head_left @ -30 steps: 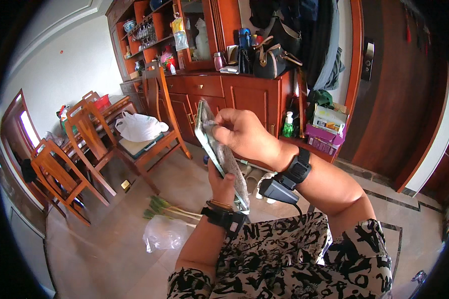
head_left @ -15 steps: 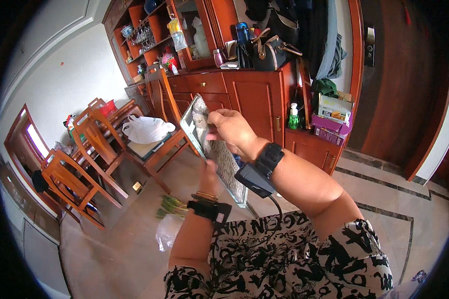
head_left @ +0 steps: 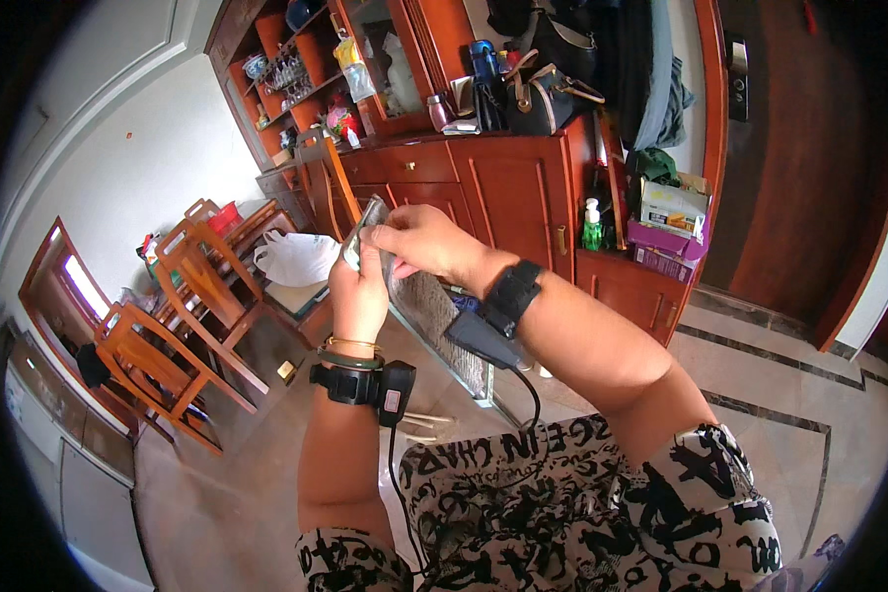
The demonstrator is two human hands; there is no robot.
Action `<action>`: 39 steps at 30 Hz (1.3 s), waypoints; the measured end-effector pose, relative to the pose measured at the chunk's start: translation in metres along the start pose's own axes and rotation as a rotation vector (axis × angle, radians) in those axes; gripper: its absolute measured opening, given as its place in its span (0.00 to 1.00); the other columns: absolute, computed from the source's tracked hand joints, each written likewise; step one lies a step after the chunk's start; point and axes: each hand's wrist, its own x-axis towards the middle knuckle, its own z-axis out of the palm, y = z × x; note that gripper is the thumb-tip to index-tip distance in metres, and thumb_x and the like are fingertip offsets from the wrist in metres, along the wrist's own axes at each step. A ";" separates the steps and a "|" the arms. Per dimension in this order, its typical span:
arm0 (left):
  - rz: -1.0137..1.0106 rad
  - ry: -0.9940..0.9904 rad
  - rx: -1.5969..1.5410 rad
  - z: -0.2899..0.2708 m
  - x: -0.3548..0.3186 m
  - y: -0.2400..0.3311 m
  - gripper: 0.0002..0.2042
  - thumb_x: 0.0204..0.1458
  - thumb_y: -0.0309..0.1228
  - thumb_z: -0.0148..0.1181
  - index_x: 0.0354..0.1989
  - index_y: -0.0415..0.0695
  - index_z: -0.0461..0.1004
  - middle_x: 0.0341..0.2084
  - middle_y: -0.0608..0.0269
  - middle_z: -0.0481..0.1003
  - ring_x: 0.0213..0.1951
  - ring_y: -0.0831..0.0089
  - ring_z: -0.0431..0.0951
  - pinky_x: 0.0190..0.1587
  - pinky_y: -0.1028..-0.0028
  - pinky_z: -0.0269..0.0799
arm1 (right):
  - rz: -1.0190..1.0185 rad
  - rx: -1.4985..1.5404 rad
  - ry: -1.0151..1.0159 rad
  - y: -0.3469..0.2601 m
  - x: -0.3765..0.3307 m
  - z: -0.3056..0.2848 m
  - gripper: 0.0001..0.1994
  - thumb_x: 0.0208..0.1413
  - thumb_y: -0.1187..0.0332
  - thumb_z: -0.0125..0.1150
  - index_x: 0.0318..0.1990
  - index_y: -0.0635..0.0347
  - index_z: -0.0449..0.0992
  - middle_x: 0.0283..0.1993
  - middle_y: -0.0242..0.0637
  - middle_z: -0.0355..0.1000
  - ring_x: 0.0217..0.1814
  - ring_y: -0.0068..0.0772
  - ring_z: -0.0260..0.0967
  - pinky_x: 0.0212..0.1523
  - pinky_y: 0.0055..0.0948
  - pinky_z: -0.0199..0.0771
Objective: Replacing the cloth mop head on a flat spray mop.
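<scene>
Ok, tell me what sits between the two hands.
In the head view, a flat grey speckled sheet lies between them: the left hand holds its near face, and the right hand pinches its top edge with its fingers.

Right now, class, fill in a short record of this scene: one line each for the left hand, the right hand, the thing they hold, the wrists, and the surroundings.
left hand: left hand grips the lower part of the flat grey piece from behind
right hand: right hand pinches its top edge
held thing: flat grey piece, thin, speckled, tilted; exact kind unclear
wrists: black wrist device on the left, black wrist strap on the right, cables trailing
surroundings: wooden cabinet, wooden chairs, white plastic bag, green bottle
</scene>
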 end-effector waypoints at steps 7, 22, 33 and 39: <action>-0.024 0.002 -0.104 -0.002 0.005 -0.015 0.17 0.61 0.38 0.47 0.43 0.35 0.72 0.30 0.59 0.77 0.33 0.73 0.74 0.39 0.73 0.69 | -0.055 -0.101 -0.182 0.022 0.022 -0.008 0.15 0.64 0.60 0.48 0.43 0.65 0.72 0.37 0.35 0.71 0.31 0.25 0.68 0.34 0.24 0.73; -0.080 0.064 -0.043 0.007 0.013 -0.009 0.14 0.59 0.35 0.52 0.39 0.33 0.75 0.30 0.66 0.77 0.33 0.80 0.72 0.39 0.77 0.68 | -0.118 0.459 0.152 0.072 -0.007 0.000 0.09 0.65 0.60 0.47 0.39 0.53 0.70 0.35 0.23 0.68 0.38 0.17 0.64 0.41 0.22 0.66; -0.077 0.144 -0.140 0.027 0.023 -0.014 0.14 0.58 0.35 0.53 0.36 0.33 0.76 0.27 0.61 0.79 0.29 0.77 0.76 0.36 0.75 0.70 | -0.102 0.646 0.487 0.110 -0.057 -0.026 0.08 0.64 0.63 0.46 0.37 0.56 0.69 0.36 0.26 0.69 0.38 0.21 0.65 0.42 0.28 0.71; -0.127 0.182 -0.113 0.018 0.028 -0.037 0.15 0.58 0.36 0.54 0.37 0.33 0.75 0.28 0.61 0.78 0.30 0.76 0.75 0.38 0.74 0.70 | -0.017 0.671 0.579 0.153 -0.090 -0.046 0.10 0.64 0.63 0.47 0.42 0.60 0.69 0.40 0.32 0.70 0.42 0.25 0.67 0.45 0.30 0.72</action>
